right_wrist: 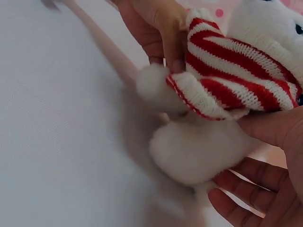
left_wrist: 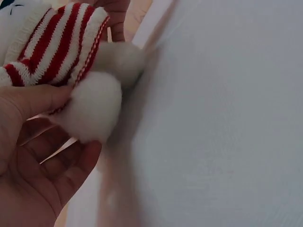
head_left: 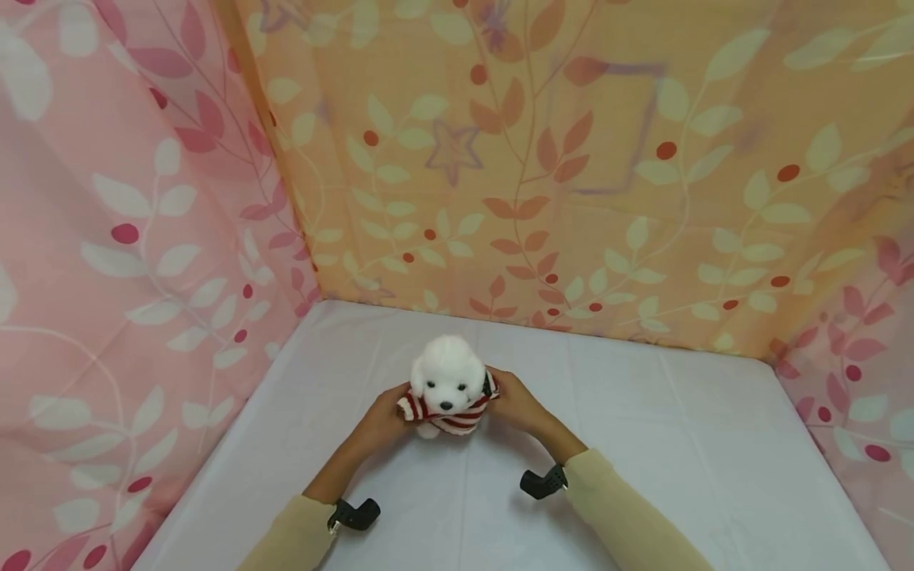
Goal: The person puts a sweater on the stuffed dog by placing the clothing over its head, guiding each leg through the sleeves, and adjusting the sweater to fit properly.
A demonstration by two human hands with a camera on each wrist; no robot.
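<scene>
A white plush dog (head_left: 448,377) in a red-and-white striped knit sweater (left_wrist: 59,42) faces me near the middle of the table. My left hand (head_left: 385,416) grips its side, with the thumb on the sweater hem and the fingers curled under a fluffy white leg (left_wrist: 94,106). On the other side my right hand (head_left: 517,400) holds it the same way, thumb at the hem and fingers beneath the other leg (right_wrist: 199,151). Both legs hang close over the white tabletop in the wrist views.
A white cloth covers the table (head_left: 643,444). Behind it hangs an orange leaf-print curtain (head_left: 571,159), with pink leaf-print curtains (head_left: 164,238) along the left and right sides. Black wrist cameras (head_left: 357,515) jut inward from both sleeves.
</scene>
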